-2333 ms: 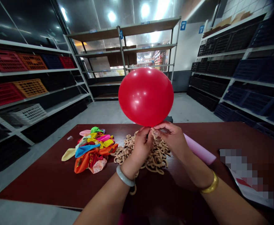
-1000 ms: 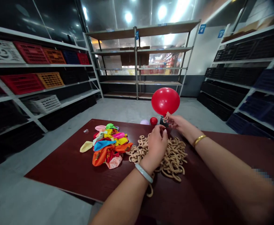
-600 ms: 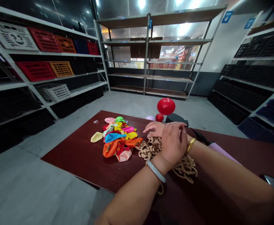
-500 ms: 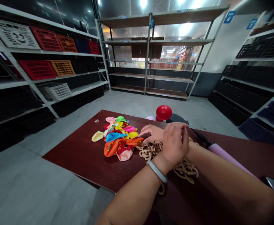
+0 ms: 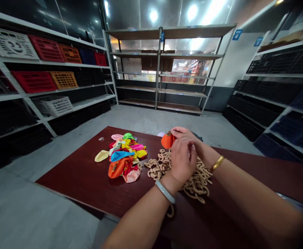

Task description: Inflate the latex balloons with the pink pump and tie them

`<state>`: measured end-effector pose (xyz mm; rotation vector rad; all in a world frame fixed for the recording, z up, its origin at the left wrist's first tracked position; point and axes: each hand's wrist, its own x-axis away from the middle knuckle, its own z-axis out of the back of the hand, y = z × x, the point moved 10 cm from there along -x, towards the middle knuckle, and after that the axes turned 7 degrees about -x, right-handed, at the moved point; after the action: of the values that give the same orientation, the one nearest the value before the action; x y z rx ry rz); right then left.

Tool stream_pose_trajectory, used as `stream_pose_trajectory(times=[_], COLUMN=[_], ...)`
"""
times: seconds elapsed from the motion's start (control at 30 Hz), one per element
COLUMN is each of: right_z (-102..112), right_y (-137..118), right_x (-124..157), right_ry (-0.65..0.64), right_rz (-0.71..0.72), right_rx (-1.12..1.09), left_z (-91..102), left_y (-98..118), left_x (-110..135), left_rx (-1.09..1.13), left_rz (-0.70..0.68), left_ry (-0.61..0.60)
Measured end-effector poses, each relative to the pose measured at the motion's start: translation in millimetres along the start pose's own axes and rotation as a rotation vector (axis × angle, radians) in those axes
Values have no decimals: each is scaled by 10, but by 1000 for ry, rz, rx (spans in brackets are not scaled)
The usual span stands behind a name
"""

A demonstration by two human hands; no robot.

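A limp orange balloon (image 5: 167,140) with a dark marking is pinched in the fingertips of my right hand (image 5: 183,132), which wears a gold bangle on the wrist. In front of it is my left hand (image 5: 181,159), with a pale bangle. Its fingers are curled closed beside the right hand; what they hold, if anything, is hidden. Below both hands spreads a heap of tan curled loops (image 5: 161,164). Left of it lies a pile of limp balloons, among them a blue balloon (image 5: 120,155), a pale yellow balloon (image 5: 101,156) and an orange balloon (image 5: 116,168).
The dark red table (image 5: 81,176) carries everything. A small clear scrap (image 5: 101,139) lies near its far left. Behind the table's far edge shows a lilac round thing (image 5: 161,134). Shelves with crates (image 5: 46,48) line the left; another shelf rack (image 5: 156,69) stands ahead.
My right hand has moved from the balloon pile back beside my left hand, bringing an orange balloon. The red round thing beyond the table no longer shows. The view has shifted slightly.
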<state>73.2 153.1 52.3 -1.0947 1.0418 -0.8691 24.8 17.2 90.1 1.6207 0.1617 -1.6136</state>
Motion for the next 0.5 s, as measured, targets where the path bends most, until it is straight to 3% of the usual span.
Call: stream_pose_trajectory(times=[0.1, 0.2, 0.27, 0.33, 0.4, 0.5], right_z=[240, 558, 700, 759, 761, 725], right_y=[-27, -64, -103, -137, -146, -119], right_x=[-100, -37, 63, 184, 312, 490], right_ry=[-55, 14, 51, 57, 40, -18], right_rz=[-50, -51, -35, -25, -32, -72], right_rx=[-193, -357, -452, -524, -567, -584], left_z=[95, 5, -332, -727, -949, -1045], left_y=[-246, -724, -931, -874, -683, -453], left_x=[43, 213, 377, 531, 623, 680], left_rx=[6, 192, 483, 800, 1016, 1150], left_rz=[179, 592, 880, 1079, 1160, 1168], left_ry=[152, 219, 73, -176, -382, -578])
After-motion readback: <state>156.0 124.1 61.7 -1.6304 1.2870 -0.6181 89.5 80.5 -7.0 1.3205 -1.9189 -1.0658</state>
